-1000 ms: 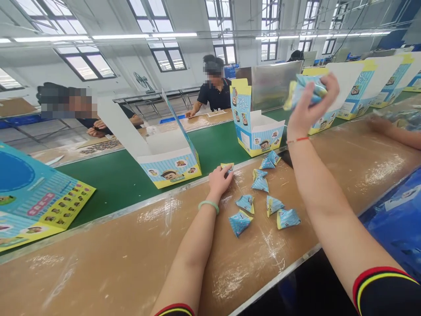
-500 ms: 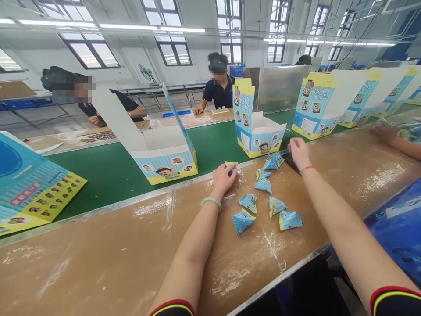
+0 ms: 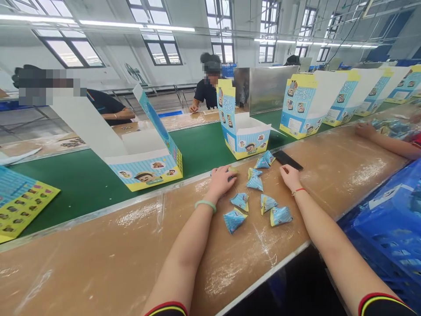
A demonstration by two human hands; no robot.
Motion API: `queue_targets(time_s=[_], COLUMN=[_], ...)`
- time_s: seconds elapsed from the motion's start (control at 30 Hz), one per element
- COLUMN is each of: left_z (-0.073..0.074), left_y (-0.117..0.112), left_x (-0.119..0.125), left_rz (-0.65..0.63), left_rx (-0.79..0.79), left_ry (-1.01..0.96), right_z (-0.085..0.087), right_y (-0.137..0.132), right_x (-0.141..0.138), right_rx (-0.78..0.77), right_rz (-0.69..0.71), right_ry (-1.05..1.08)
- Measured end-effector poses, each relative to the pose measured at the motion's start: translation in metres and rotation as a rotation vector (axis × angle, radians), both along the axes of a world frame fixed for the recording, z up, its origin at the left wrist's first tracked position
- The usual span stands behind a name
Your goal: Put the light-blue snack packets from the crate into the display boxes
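Observation:
My left hand (image 3: 222, 180), a green bangle at its wrist, rests at the table's far edge with fingers curled over a small blue-and-yellow packet (image 3: 233, 169) that is mostly hidden. To its right my right hand (image 3: 290, 177), wearing a red string, hovers with fingers drawn together; no object shows in it. Several pyramid-shaped packets lie between my hands and nearer me, among them a front-left packet (image 3: 234, 220) and a front-right packet (image 3: 280, 216). Just beyond my right hand lies a flat black object (image 3: 288, 160), phone-like in shape.
On the green conveyor (image 3: 200, 149) stand an open box (image 3: 148, 173) at left, another open box (image 3: 251, 140) ahead, and several more rightward. A blue crate (image 3: 388, 228) is at right. Co-workers sit across; another person's hand (image 3: 365, 131) reaches in from the right.
My right hand has pulled back from beside the box ahead toward the packets, uncovering the black object. My left hand stays over its packet. The whole view has swung slightly right.

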State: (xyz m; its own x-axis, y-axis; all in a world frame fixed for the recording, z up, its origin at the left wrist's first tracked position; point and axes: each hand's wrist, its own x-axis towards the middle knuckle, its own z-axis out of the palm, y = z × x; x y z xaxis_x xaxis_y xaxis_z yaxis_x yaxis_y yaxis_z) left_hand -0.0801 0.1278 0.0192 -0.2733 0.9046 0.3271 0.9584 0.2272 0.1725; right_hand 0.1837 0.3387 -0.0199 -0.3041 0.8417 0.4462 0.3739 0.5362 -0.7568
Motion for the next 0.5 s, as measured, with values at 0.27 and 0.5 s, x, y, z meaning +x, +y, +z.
queue_targets(time_s=[0.27,0.5], left_z=[0.000,-0.001], left_y=[0.007,0.011], left_x=[0.006,0.010], left_rz=[-0.122,-0.111], left_rx=[0.024,0.003], left_ry=[-0.007,0.000], right_z=[0.020,0.010], right_y=[-0.027,-0.043], right_x=[-0.023,-0.053], right_rx=[0.096,-0.034], right_rz=[0.307,0.778], right_ry=[0.032,-0.184])
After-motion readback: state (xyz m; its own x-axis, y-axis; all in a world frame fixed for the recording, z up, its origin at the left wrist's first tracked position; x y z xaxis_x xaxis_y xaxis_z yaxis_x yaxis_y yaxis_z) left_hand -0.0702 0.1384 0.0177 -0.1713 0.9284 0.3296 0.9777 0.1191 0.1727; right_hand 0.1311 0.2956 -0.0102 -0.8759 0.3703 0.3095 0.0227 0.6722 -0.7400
